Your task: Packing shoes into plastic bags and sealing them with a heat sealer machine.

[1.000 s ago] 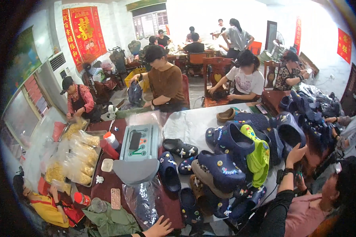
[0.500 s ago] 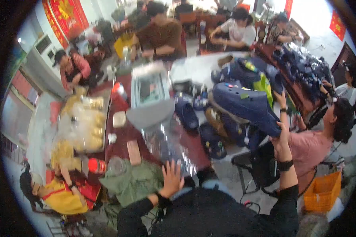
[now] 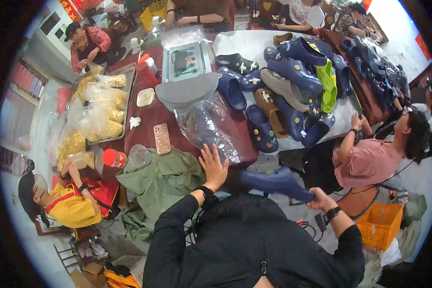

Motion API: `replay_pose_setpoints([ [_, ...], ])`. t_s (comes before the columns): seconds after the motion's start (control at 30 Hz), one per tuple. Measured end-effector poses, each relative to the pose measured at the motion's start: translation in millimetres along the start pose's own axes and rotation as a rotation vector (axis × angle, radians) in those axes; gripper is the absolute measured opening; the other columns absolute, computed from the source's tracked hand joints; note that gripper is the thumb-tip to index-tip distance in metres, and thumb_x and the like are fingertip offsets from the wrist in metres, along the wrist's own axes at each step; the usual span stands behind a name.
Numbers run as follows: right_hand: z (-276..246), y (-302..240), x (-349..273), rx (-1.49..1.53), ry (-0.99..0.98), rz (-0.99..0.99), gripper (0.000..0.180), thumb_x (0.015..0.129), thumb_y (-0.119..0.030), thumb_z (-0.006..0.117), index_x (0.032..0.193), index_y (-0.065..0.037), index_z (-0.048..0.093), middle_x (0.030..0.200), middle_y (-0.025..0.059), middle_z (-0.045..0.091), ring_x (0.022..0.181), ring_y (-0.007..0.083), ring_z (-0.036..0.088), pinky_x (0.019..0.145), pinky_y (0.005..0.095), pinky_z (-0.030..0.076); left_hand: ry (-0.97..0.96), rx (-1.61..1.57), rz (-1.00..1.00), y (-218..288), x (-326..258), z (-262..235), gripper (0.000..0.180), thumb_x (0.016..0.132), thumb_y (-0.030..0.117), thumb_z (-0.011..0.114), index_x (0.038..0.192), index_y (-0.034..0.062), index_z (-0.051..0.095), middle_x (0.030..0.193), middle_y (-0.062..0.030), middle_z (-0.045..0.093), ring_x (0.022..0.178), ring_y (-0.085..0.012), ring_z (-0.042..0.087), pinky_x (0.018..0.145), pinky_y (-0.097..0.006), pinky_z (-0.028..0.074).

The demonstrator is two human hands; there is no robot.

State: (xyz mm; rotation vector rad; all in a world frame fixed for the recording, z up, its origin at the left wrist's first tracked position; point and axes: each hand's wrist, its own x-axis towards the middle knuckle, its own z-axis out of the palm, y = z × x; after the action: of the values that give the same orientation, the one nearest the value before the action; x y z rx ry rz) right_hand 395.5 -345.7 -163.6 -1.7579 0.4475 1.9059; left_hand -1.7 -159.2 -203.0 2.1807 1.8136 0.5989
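Note:
A navy blue foam clog (image 3: pixel 277 182), slightly blurred, hangs in front of my body, level with the table's front edge. My right hand (image 3: pixel 321 199) grips it by one end, fingers wrapped round. My left hand (image 3: pixel 213 165) has its fingers spread and nothing in it. It lies at the near end of a clear plastic bag (image 3: pixel 209 127), which trails from a grey machine with a control panel (image 3: pixel 186 65). Right of that machine, on pale sheeting, rests a pile of decorated clogs (image 3: pixel 293 72), mostly navy, with brown, grey and bright green ones among them.
Green cloth (image 3: pixel 161 180) drapes over the near table edge, beside a phone (image 3: pixel 162 139) and a red-lidded jar (image 3: pixel 114 158). Bags of small yellow pieces (image 3: pixel 101 122) fill trays at left. Co-workers sit around; one in pink (image 3: pixel 369 158) is close on my right, near an orange crate (image 3: pixel 380 225).
My right hand has brought the navy clog down and left, from over the pile to in front of my body. My left hand stays spread near the plastic bag. The view has tilted downward.

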Motion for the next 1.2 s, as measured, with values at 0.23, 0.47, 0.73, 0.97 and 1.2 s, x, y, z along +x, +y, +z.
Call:
replay_pose_setpoints([
  [0.23, 35.2, 16.0, 55.5, 0.085, -0.194, 0.112, 0.024, 0.082, -0.020, 0.044, 0.091, 0.001, 0.045, 0.082, 0.0149, 0.051, 0.064, 0.0270, 0.051, 0.051, 0.0334, 0.047, 0.014, -0.133, -0.076, 10.8, 9.3, 4.3, 0.091, 0.078, 0.041, 0.058, 0.140, 0.0045, 0.003, 0.143, -0.0265, 0.002, 0.131, -0.0429, 0.009, 0.103, -0.056, 0.009],
  [0.47, 33.4, 44.7, 107.5, 0.273, -0.538, 0.270, 0.030, 0.091, -0.014, 0.036, 0.115, 0.002, 0.037, 0.109, 0.0217, 0.045, 0.097, 0.0411, 0.048, 0.073, 0.0390, 0.046, -0.033, -0.483, -0.464, 3.0, 1.9, 47.4, 0.115, 0.066, 0.043, 0.072, 0.136, -0.0047, -0.006, 0.138, -0.0345, 0.008, 0.131, -0.0426, 0.010, 0.103, -0.049, 0.020],
  [0.73, 86.7, 56.3, 125.2, 0.144, -0.664, 0.233, 0.035, 0.089, -0.004, 0.034, 0.123, -0.011, 0.037, 0.121, 0.0193, 0.041, 0.105, 0.0406, 0.046, 0.085, 0.0451, 0.047, 0.001, -0.566, -0.392, -17.6, 4.2, 59.0, 0.107, 0.071, 0.016, 0.068, 0.135, 0.0002, -0.016, 0.129, -0.0360, 0.031, 0.118, -0.0408, 0.039, 0.097, -0.040, 0.034],
  [0.97, 135.7, 55.7, 148.3, -0.020, -0.587, 0.168, 0.023, 0.096, -0.018, 0.033, 0.115, -0.008, 0.042, 0.107, 0.0138, 0.050, 0.092, 0.0287, 0.053, 0.082, 0.0415, 0.050, -0.150, -0.521, -0.449, -10.8, 6.3, 44.9, 0.105, 0.076, 0.018, 0.065, 0.135, 0.0106, -0.021, 0.089, -0.0341, 0.057, 0.085, -0.0476, 0.055, 0.076, -0.049, 0.043],
  [1.2, 187.9, 50.2, 184.6, 0.026, -0.860, 0.260, 0.028, 0.096, -0.022, 0.033, 0.116, -0.009, 0.047, 0.112, 0.0127, 0.052, 0.105, 0.0372, 0.049, 0.081, 0.0389, 0.050, -0.049, -0.639, -0.332, -37.6, -3.1, 56.5, 0.100, 0.076, 0.020, 0.065, 0.137, 0.0102, -0.014, 0.090, -0.0351, 0.056, 0.086, -0.0484, 0.054, 0.076, -0.049, 0.043],
])
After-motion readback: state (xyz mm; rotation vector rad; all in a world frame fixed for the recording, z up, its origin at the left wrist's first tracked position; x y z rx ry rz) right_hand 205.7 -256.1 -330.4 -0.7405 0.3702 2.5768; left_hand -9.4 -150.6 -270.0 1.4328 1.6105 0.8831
